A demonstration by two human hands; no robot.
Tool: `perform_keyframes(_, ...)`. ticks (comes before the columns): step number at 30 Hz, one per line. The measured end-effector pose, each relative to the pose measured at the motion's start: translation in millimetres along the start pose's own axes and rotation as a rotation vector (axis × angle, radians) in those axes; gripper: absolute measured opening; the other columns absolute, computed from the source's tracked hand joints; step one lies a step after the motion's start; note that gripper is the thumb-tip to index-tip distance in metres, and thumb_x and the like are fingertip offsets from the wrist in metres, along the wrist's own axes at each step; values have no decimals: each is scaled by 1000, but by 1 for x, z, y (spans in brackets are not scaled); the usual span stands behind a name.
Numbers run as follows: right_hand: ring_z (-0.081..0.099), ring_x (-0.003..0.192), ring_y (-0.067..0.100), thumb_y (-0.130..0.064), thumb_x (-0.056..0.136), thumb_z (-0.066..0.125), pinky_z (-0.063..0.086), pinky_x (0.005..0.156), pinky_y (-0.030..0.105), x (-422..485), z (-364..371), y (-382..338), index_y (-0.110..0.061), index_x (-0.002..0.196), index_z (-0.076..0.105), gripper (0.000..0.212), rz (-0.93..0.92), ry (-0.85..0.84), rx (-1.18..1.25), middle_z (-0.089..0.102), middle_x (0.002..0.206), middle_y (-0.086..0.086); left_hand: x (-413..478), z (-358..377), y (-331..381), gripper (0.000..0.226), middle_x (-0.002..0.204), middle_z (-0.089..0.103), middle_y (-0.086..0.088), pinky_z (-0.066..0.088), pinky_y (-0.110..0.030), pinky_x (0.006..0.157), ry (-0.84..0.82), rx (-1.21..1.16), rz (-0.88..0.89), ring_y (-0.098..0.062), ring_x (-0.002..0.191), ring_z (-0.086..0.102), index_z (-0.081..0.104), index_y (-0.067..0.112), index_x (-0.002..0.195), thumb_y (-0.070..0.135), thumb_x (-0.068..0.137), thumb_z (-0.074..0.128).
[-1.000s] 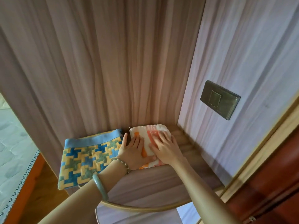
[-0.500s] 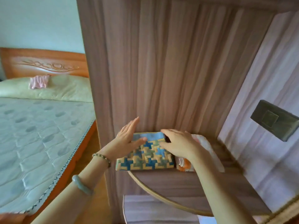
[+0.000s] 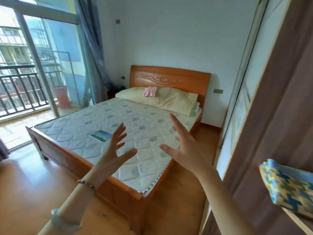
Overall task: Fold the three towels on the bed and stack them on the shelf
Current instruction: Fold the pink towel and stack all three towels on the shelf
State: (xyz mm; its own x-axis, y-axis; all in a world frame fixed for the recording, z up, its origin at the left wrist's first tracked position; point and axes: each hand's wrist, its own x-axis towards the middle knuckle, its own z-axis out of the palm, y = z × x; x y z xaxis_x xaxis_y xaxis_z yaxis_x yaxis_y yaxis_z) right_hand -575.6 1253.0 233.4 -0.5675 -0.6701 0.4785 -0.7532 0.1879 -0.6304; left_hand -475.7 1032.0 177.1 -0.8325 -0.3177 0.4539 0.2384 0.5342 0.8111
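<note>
Both hands up in front of the view, holding nothing. Left hand (image 3: 116,150): fingers spread and straight, palm turned inward. Right hand (image 3: 184,148): same, fingers splayed, palm facing the left one. The hands are apart, with a gap between them.

Left wrist carries a bead bracelet (image 3: 86,183); a pale green bangle (image 3: 62,221) sits lower on the forearm.

Blue-and-yellow patterned towel (image 3: 288,185), folded, lies on the shelf (image 3: 294,220) at far right, against the brown wood-grain panel (image 3: 271,116). Well apart from both hands.

Pink towel (image 3: 150,91), bunched and unfolded, sits on the pale yellow pillow (image 3: 177,100) just below the carved headboard (image 3: 169,77).

Bed (image 3: 118,119): bare quilted mattress in an orange wooden frame. A small printed card (image 3: 101,135) lies flat on it, near the left fingertips in the view.
</note>
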Motion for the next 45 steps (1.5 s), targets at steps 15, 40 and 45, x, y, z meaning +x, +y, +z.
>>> perform_keyframes(15,31,135,0,-29,76,80,36,97,9,120,187,-6,-48,144,8,101,-59,-5,208,15,156,-19,-31,-164,-105,95,133,29,52,44,-40,105,243,-27,-190,6,127,44,23,72,128,78,48,74)
perform_keyframes(40,35,131,3,-26,78,78,41,100,24,346,275,94,-43,147,12,96,98,21,260,24,150,-20,213,-241,-266,88,132,25,38,46,-17,98,111,-33,-167,15,117,45,17,59,131,58,65,74)
perform_keyframes(45,36,131,6,-24,79,78,43,99,26,391,334,86,-49,141,10,95,86,-19,233,23,157,-9,221,-294,-310,91,131,26,49,46,-11,92,136,-23,-199,18,121,42,18,74,125,77,52,72)
